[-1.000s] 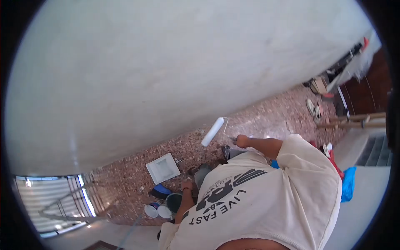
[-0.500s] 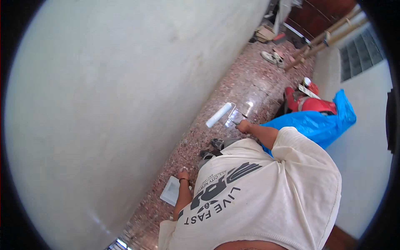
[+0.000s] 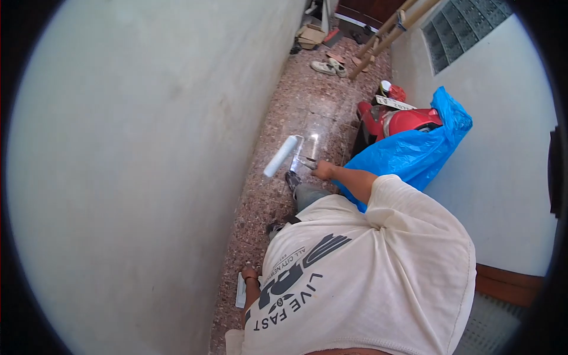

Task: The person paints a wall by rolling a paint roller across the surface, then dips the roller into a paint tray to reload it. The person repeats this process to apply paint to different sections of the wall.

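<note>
A paint roller (image 3: 281,156) with a white sleeve is held out over the floor, its handle in my right hand (image 3: 323,170), whose fingers are wrapped round it. Down by my left side, my left hand (image 3: 249,272) is beside a white tray (image 3: 241,291). The fingers of that hand are small and closed against the tray's edge, and the tray is partly hidden by the forearm and shirt. The pale wall (image 3: 148,154) rises close to the left of both.
A red motorbike (image 3: 414,121) partly under a blue plastic sheet (image 3: 402,155) stands on the right. Farther along the speckled floor (image 3: 307,89) are shoes (image 3: 323,67), cardboard (image 3: 311,36) and a bamboo ladder (image 3: 384,41). Glass blocks (image 3: 461,32) are set in the right wall.
The view has turned, and the motorbike and ladder sit farther left. One foot has come forward near the roller. The tray is now mostly hidden behind my left arm.
</note>
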The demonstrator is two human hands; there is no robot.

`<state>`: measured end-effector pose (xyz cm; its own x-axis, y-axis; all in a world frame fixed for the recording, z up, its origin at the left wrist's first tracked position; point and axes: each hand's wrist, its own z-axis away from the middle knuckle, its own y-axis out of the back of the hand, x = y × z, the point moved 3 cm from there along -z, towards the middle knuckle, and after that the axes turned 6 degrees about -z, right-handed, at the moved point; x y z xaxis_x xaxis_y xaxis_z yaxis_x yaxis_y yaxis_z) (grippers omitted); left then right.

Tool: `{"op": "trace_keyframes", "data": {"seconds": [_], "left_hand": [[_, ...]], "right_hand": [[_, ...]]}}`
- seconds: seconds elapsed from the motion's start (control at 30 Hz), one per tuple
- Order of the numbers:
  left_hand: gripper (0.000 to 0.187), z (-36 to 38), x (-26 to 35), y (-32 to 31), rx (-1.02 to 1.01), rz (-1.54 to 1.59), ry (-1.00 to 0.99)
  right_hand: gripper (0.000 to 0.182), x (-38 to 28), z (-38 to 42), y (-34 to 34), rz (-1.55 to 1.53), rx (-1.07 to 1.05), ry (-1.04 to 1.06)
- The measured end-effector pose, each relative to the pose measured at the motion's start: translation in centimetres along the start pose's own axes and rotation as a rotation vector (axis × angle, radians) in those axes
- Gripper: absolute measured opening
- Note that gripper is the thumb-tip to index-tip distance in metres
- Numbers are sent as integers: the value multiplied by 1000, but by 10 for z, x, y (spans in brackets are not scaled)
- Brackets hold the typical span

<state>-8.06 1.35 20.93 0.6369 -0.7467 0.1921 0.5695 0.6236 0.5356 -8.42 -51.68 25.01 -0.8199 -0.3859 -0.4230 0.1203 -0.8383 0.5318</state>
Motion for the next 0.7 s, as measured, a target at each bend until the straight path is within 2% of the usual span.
{"op": "trace_keyframes", "data": {"seconds": [0.1, 0.13, 0.2, 0.27, 0.3, 0.4, 0.47, 0.53, 0.6, 0.63, 0.7], "left_hand": [[33, -9, 32, 4, -18, -411, -339], [33, -14, 40, 1, -15, -408, -322], [29, -34, 61, -9, -20, -420, -406], [30, -109, 41, -50, 32, -341, -459], [30, -103, 53, -51, 51, -333, -431], [23, -80, 147, -89, -209, 592, -42], [19, -84, 192, -117, -252, 617, -184], [18, -50, 256, -119, -300, 256, -340], [16, -4, 310, -117, -295, 423, -266], [16, -5, 319, -120, -294, 424, -258], [17, -7, 337, -122, -392, 301, -452]], "right_hand": [[48, 1, -23, 5, 92, 16, 56], [48, 1, -29, 8, 96, -1, 61], [46, -8, -44, 12, 110, -64, 125], [45, -10, -64, 14, 159, -83, 197], [44, -10, -73, 13, 193, -77, 244], [43, -20, -79, 26, 188, -115, 296], [43, -24, -88, 30, 206, -129, 328], [43, -26, -94, 37, 233, -151, 350], [43, -32, -93, 45, 181, -199, 366], [43, -35, -91, 49, 182, -207, 364], [41, -38, -89, 55, 163, -208, 337]]}}
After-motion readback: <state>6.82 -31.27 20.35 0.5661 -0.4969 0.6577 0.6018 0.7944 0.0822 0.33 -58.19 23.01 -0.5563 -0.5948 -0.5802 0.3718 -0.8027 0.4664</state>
